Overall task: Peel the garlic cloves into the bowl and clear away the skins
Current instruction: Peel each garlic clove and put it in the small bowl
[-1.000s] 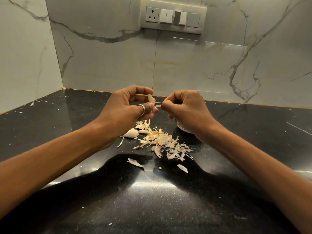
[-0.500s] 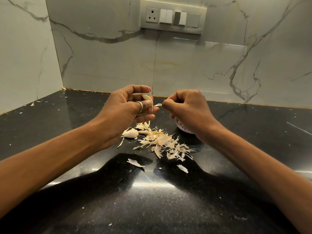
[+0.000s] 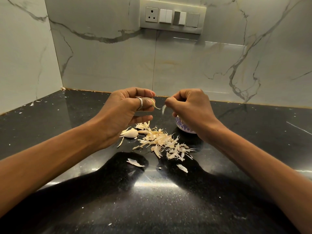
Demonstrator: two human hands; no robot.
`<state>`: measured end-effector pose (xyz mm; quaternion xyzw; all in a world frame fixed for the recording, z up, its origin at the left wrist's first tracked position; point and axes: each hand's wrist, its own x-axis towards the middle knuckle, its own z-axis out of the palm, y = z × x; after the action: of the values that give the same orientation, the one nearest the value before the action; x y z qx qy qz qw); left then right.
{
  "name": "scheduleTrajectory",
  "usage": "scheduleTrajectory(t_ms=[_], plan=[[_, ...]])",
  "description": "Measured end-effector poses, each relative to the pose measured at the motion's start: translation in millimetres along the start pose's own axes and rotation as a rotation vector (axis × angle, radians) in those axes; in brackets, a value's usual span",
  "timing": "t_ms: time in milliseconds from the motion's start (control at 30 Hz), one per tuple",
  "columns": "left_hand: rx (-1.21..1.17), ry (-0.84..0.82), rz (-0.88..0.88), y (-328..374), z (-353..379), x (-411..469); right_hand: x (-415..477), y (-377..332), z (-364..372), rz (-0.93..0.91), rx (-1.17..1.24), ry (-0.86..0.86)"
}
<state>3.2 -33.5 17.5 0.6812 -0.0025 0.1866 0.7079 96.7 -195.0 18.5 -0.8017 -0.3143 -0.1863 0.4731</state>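
Since half a second back the hands have drawn apart. A strip (image 3: 163, 109) of skin has come off the clove (image 3: 153, 104) and now hangs from the right hand (image 3: 189, 107).

Clove: small and pale, held up in the air above the counter (image 3: 152, 200). The left hand (image 3: 128, 108) has thumb and fingers curled round it. Only its tip and a loose curl of skin show, at 3 o'clock of that hand.

Handling, as I judge it:
- Light and firm under a squeeze, likely slick once bare.
- The skin is papery, tears easily and tends to cling to fingers.
- Best held round the fat middle with the ends left free, and picked at from the loose curl.

Right hand: at 3 o'clock of the clove, near but clear of it. The fingers are curled, and thumb and forefinger pinch the strip.

Bowl (image 3: 183, 128): on the counter at 4 o'clock of the clove, mostly hidden behind the right wrist. I cannot see what is in it.

Skins (image 3: 162, 141): a heap on the counter at 6 o'clock, below both hands, with a few strays nearer the person.

Second clove (image 3: 130, 133): unpeeled, at 7 o'clock, touching the heap's left edge under the left hand.

Peeling looks well along. Clearing has not started.
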Motion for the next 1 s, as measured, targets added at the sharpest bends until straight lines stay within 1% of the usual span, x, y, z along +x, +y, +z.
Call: scheduleTrajectory(t_ms=[133,267,367,433,767,1000], plan=[[0.012,0.034,0.015,-2.0,-0.4,0.3,-1.2,-2.1,-0.3,0.001,0.050,-0.033],[0.063,0.070,0.051,-3.6,-2.0,0.8,-2.3,-5.2,-2.3,-0.040,0.109,-0.120],[0.094,0.088,0.069,-4.7,-3.0,1.1,-4.4,-5.8,-1.4,-0.076,0.097,-0.194],[0.104,0.089,0.075,-4.7,-2.5,0.6,-4.7,-5.3,0.1,-0.112,0.076,-0.214],[0.140,0.070,0.083,-2.4,-0.6,-2.7,-3.0,-0.9,3.1,-0.226,0.019,-0.171],[0.144,0.029,0.054,0.6,-2.8,-2.4,-1.5,0.0,0.9,-0.227,0.016,-0.125]])
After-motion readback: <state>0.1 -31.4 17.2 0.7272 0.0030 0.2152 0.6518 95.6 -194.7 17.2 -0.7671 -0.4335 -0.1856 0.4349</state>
